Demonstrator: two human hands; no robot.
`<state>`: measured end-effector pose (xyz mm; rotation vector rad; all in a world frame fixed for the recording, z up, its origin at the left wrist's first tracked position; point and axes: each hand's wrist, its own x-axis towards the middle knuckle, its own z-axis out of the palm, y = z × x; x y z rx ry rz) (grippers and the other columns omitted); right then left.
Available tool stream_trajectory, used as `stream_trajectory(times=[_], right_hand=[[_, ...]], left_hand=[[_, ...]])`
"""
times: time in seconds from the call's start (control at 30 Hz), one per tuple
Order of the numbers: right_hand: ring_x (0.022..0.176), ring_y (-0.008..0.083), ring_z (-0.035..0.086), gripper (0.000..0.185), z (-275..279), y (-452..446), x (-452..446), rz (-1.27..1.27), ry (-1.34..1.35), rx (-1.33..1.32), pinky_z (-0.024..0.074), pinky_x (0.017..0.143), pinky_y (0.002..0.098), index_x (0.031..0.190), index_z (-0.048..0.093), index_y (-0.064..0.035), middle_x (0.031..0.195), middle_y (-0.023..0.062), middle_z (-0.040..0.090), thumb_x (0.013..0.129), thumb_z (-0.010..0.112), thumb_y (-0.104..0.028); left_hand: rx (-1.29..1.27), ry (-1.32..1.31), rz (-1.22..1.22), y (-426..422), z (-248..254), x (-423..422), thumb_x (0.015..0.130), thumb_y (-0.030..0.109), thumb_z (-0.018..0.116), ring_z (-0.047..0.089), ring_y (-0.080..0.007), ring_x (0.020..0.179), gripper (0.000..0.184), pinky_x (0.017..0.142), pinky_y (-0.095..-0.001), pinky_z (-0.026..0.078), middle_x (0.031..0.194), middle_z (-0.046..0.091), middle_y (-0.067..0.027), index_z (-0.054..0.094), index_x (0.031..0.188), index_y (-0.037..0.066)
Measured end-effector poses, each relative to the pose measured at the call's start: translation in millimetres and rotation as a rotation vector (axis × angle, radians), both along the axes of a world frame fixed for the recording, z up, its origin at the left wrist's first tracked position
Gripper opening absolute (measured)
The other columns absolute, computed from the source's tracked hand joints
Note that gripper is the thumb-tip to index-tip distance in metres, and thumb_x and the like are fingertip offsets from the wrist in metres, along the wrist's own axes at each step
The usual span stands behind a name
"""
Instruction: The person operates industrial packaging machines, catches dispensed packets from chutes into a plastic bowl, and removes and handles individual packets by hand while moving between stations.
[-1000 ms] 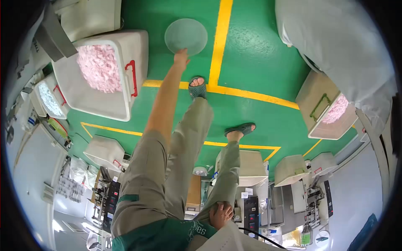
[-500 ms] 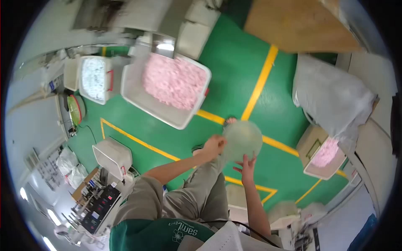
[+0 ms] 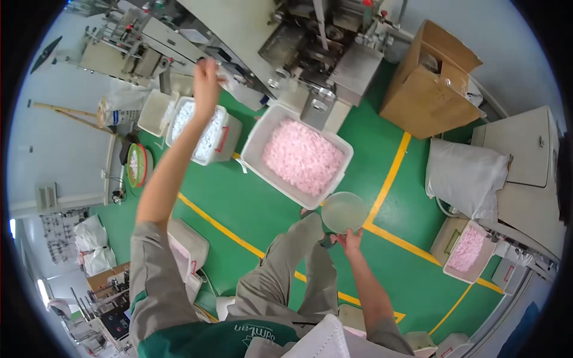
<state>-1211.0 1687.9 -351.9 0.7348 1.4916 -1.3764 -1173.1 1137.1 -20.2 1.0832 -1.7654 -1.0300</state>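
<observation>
Since half a second ago, my left hand (image 3: 206,89) has left the rim of the translucent bowl (image 3: 344,210) and risen well apart from it. Its fingers are bent; whether they grasp anything, I cannot tell. My right hand (image 3: 351,240) grips the bowl by its near edge, thumb and fingers closed on the rim. The bowl is above the green floor (image 3: 334,271), near the corner of a white tub (image 3: 258,150) of pink pieces (image 3: 304,156).

Markings noted: white lettering (image 3: 253,329) on my green shirt (image 3: 197,341), upside down in view, appears to read "SamLan"; smaller marks beside it are illegible. A pale sack (image 3: 122,114) bears dark blue print, too small to read.
</observation>
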Motion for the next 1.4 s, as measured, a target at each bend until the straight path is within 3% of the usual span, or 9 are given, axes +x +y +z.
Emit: stream_trajectory(times=[0.27, 0.47, 0.67, 0.77, 0.9, 1.0, 1.1, 1.13, 1.4], right_hand=[[0.058, 0.0265, 0.061, 0.072, -79.9, -81.8, 15.5, 0.158, 0.033, -0.024, 0.0564, 0.049, 0.0408, 0.143, 0.011, -0.0197, 0.085, 0.0182, 0.058, 0.088, 0.055, -0.010], [0.062, 0.0282, 0.061, 0.082, -110.9, -182.5, 12.1, 0.049, 0.007, -0.027, 0.0587, 0.057, 0.0444, 0.147, 0.002, -0.0204, 0.086, 0.0174, 0.056, 0.086, 0.057, -0.010], [0.070, 0.0305, 0.064, 0.081, -149.1, -295.4, 21.4, -0.081, -0.092, -0.034, 0.0600, 0.059, 0.0454, 0.147, 0.007, -0.0211, 0.095, 0.0193, 0.053, 0.085, 0.059, -0.011], [0.086, 0.0329, 0.064, 0.083, -154.9, -346.4, 24.4, -0.129, -0.121, -0.064, 0.0597, 0.070, 0.0464, 0.148, 0.002, -0.0205, 0.103, 0.0236, 0.054, 0.087, 0.058, -0.012], [0.092, 0.0320, 0.063, 0.067, -164.8, -392.4, 21.2, -0.188, -0.108, -0.115, 0.0587, 0.076, 0.0487, 0.143, 0.012, -0.0189, 0.113, 0.0234, 0.050, 0.091, 0.054, -0.014], [0.084, 0.0312, 0.065, 0.067, -188.2, -405.7, 18.6, -0.293, -0.149, -0.163, 0.0598, 0.072, 0.0485, 0.142, 0.014, -0.0206, 0.107, 0.0206, 0.050, 0.090, 0.054, -0.012], [0.093, 0.0325, 0.063, 0.058, -183.5, -415.7, 12.6, -0.322, -0.134, -0.146, 0.0570, 0.081, 0.0491, 0.140, 0.017, -0.0196, 0.116, 0.0211, 0.050, 0.092, 0.050, -0.013], [0.097, 0.0334, 0.062, 0.054, -182.8, -418.0, 9.9, -0.338, -0.133, -0.141, 0.0559, 0.084, 0.0495, 0.138, 0.019, -0.0189, 0.120, 0.0211, 0.049, 0.093, 0.049, -0.013], [0.090, 0.0311, 0.064, 0.067, -199.7, -421.3, 10.8, -0.304, -0.144, -0.177, 0.0579, 0.077, 0.0468, 0.144, 0.008, -0.0235, 0.106, 0.0211, 0.053, 0.092, 0.050, -0.014]], left_hand=[[-0.765, -0.441, 0.102, -121.9, 88.8, 2.8, 0.091, 0.030, 0.060, 0.064, -0.0374, 0.084, 0.040, 0.075, -0.0438, 0.049, 0.092, 0.065, -0.0199, 0.047, 0.110, -0.003], [-0.871, -0.480, 0.050, -155.8, 79.5, 18.4, 0.090, 0.040, 0.062, 0.063, -0.0318, 0.090, 0.048, 0.080, -0.0379, 0.048, 0.098, 0.066, -0.0177, 0.056, 0.109, -0.004], [-1.504, -0.611, -0.090, -204.2, 79.6, 30.6, 0.088, 0.017, 0.061, 0.062, -0.0324, 0.083, 0.018, 0.070, -0.0432, 0.048, 0.091, 0.062, -0.0148, 0.062, 0.101, 0.005], [-1.242, -0.373, -0.147, -199.5, 62.3, 32.1, 0.086, 0.014, 0.069, 0.051, -0.0186, 0.058, 0.018, 0.055, -0.0320, 0.043, 0.073, 0.056, -0.0055, 0.061, 0.094, 0.000], [-0.873, -0.165, -0.270, -161.1, -63.8, 79.4, 0.089, 0.005, 0.064, 0.041, -0.0119, 0.076, 0.040, 0.063, -0.0230, 0.036, 0.094, 0.045, -0.0073, 0.031, 0.113, -0.003], [-0.146, -0.576, -0.345, -66.8, -204.2, 169.1, 0.089, 0.011, 0.061, 0.048, -0.0256, 0.096, 0.033, 0.091, -0.0405, 0.036, 0.107, 0.051, -0.0122, 0.045, 0.116, 0.001], [0.120, -1.278, -0.762, 53.2, -306.6, 279.5, 0.085, 0.045, 0.062, 0.039, -0.0417, 0.125, 0.066, 0.100, -0.0567, 0.034, 0.135, 0.042, -0.0184, 0.040, 0.138, 0.012], [0.384, -1.170, -0.825, 89.9, -330.4, 326.9, 0.083, 0.053, 0.060, 0.035, -0.0429, 0.128, 0.072, 0.098, -0.0606, 0.034, 0.139, 0.038, -0.0163, 0.037, 0.140, 0.017], [0.448, -1.522, -0.917, 171.3, -315.3, 348.2, 0.079, 0.037, 0.060, 0.039, -0.0379, 0.126, 0.057, 0.089, -0.0594, 0.042, 0.140, 0.037, -0.0126, 0.047, 0.131, 0.018]])
